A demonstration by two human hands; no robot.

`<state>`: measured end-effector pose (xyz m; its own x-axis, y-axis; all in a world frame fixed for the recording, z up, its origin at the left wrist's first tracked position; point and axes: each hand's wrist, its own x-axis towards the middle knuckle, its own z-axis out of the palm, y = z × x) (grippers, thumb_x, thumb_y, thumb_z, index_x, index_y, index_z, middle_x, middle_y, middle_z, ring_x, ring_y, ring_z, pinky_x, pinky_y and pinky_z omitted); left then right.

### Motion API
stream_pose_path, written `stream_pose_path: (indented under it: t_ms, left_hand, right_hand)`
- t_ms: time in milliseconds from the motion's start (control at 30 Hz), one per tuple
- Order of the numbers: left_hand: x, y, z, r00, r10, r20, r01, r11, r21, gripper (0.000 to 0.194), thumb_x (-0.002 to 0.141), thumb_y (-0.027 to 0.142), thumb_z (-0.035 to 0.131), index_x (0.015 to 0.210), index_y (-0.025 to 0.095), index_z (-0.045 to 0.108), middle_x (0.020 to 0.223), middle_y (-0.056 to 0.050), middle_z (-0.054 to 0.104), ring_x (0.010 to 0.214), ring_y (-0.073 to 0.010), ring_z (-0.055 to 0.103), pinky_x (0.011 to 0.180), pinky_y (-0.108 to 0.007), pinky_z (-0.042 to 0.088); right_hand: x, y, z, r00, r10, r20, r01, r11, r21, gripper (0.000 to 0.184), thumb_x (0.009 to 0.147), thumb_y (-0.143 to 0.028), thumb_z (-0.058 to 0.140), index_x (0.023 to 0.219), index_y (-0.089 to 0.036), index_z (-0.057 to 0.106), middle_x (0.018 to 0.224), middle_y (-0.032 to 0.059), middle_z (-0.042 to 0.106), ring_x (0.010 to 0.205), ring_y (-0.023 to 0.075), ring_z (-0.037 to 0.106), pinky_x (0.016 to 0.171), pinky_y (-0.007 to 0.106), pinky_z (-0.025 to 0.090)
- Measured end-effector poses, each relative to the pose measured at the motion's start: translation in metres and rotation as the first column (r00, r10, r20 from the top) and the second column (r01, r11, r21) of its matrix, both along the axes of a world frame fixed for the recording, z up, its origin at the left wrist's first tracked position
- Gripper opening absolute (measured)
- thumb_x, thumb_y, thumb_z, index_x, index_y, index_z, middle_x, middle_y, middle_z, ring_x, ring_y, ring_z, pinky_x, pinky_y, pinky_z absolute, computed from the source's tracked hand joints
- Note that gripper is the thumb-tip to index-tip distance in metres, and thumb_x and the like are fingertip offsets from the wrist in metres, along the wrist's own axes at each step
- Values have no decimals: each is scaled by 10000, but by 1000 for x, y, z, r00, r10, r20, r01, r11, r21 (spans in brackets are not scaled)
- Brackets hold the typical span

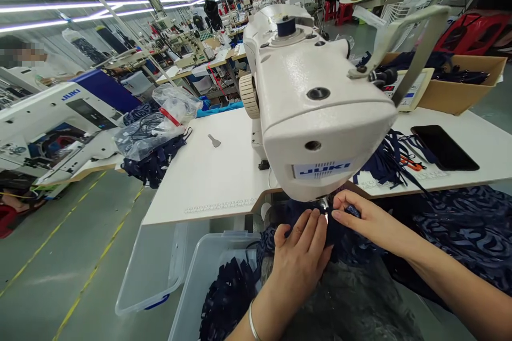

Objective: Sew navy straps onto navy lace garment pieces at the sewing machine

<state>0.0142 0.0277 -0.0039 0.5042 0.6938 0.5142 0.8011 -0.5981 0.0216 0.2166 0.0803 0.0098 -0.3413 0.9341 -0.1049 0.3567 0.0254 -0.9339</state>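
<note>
Where your left hand (301,249) rests: on navy cloth (343,242) below the machine (320,112); fingers flat, fairly close together.
Right hand (362,218): thumb and forefinger nearly meeting at the cloth; can't tell whether you're pinching it.
Cloth feel: probably light, soft, limp, maybe slippery; could pucker if you tug.
Cloth hold: likely best flat under your left fingertips, edge lightly in your right, clear of the needle area.
Machine: just past your fingertips, looks heavy, rigid.
Phone (445,147): farther right, on the tabletop (216,176).
</note>
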Motion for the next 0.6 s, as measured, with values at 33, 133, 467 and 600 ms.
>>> stream_pose_path:
  t_ms: [33, 133, 467, 600]
  left_hand:
    - [0, 0, 0, 1000, 1, 0, -1, 1000, 0, 367, 971, 306, 503, 1297, 147, 561, 1297, -74, 644, 1198, -191, 568, 949, -359, 301]
    - [3, 0, 2, 1000, 14, -15, -14, 1000, 6, 358, 969, 296, 509, 1290, 151, 569, 1299, -58, 643, 1194, -189, 569, 931, -364, 305]
    - [13, -4, 9, 992, 115, -52, -112, 992, 50, 323, 963, 279, 506, 1243, 155, 610, 1222, -64, 680, 1113, -201, 608, 881, -361, 327]
    - [16, -4, 9, 989, 137, -52, -135, 990, 47, 324, 966, 280, 499, 1241, 148, 607, 1221, -64, 681, 1100, -205, 614, 876, -371, 327]
  right_hand:
    - [-1, 0, 0, 1000, 1, -7, -1, 1000, -17, 300, 898, -523, 538, 863, -226, 539, 827, 3, 516, 815, 188, 501, 784, 297, 440]
    - [-2, 2, 0, 1000, -3, -23, 1, 996, -89, 347, 904, -569, 514, 831, -230, 528, 810, 0, 501, 778, 183, 477, 735, 287, 429]
    - [-9, 8, -1, 998, -60, -27, 57, 992, -109, 411, 862, -645, 547, 826, -236, 552, 826, 24, 533, 816, 205, 512, 757, 303, 466]
    - [-8, 11, -9, 998, -56, -20, 54, 994, -94, 397, 872, -634, 546, 852, -238, 568, 830, 24, 542, 811, 203, 525, 756, 300, 470]
